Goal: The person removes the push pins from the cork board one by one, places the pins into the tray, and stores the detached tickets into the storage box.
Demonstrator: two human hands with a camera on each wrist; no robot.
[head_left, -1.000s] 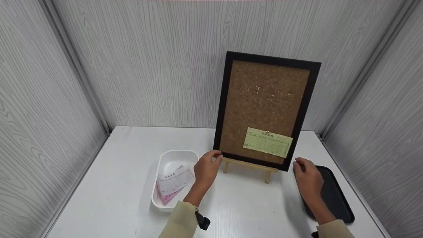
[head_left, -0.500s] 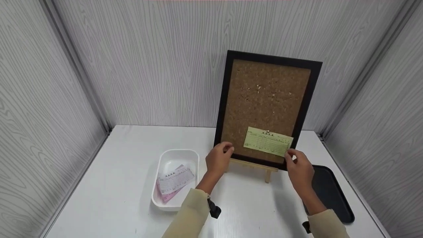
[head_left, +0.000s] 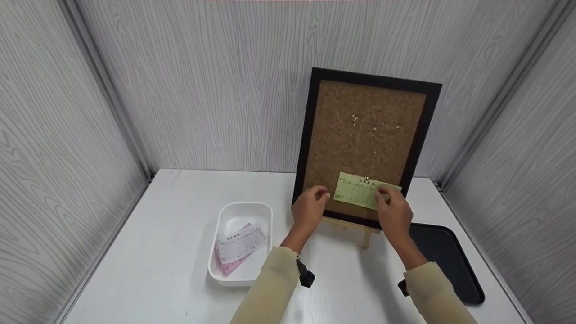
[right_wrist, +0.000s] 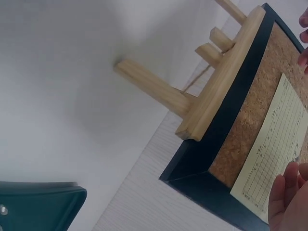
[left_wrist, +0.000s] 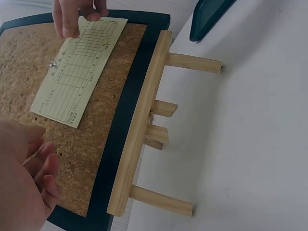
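Note:
A pale yellow printed slip [head_left: 355, 191] lies against the lower right of a black-framed corkboard [head_left: 360, 144]. A small metallic pin [left_wrist: 53, 64] sits at the slip's upper edge. Just left of the slip is my left hand [head_left: 309, 209], its fingers loosely curled around nothing. My right hand [head_left: 396, 215] overlaps the slip's right part in the head view, thumb and forefinger close together below the pin. In the left wrist view, the right fingers [left_wrist: 70, 21] hang over the slip's far end, with nothing seen between them.
The corkboard leans on a small wooden easel [left_wrist: 139, 125]. To the left stands a white bin [head_left: 213, 263] with white and pink slips [head_left: 240, 245] inside. A dark tray [head_left: 454, 261] lies at the right, and a silvery bit [right_wrist: 4, 210] shows in it.
Both hands have moved in over the board: the left to the right and up, the right leftward from beside the frame onto the slip. The slip stays in place.

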